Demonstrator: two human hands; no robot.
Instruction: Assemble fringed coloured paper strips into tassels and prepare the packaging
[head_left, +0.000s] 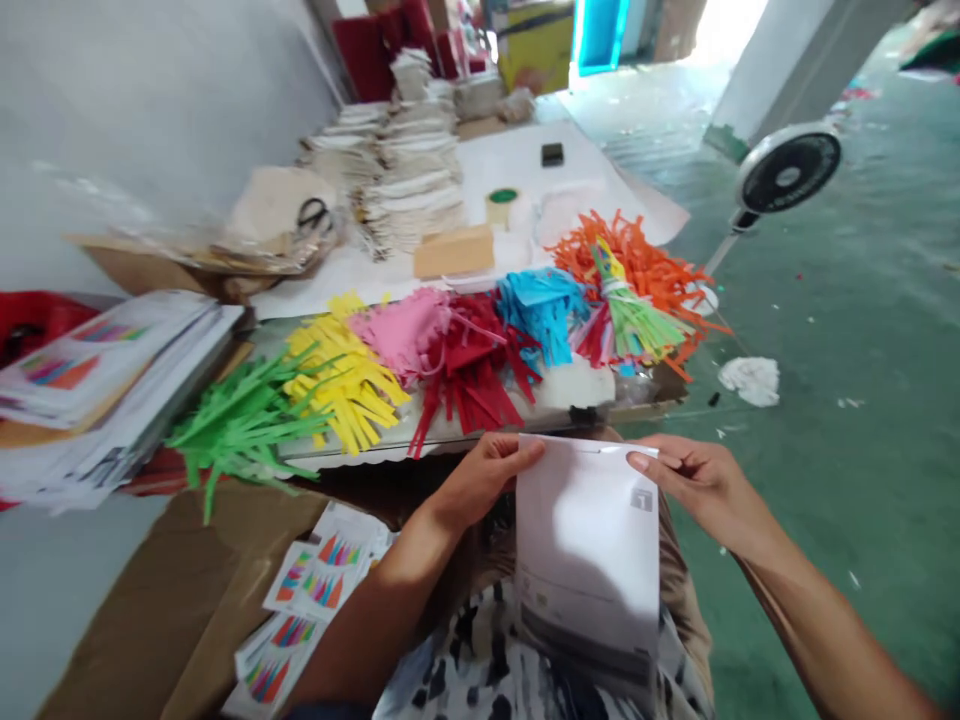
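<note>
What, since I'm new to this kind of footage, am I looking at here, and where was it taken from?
There is no machine: these are a person's own bare hands, seen by a camera worn on their head, looking forward and down. The left hand and right hand pinch the upper corners of a flat white printed piece. Along the near side of the table lie bunches of strips: green, yellow, pink, dark red, blue and orange, plus a mixed-colour bundle. Pale stacks stand behind.
</note>
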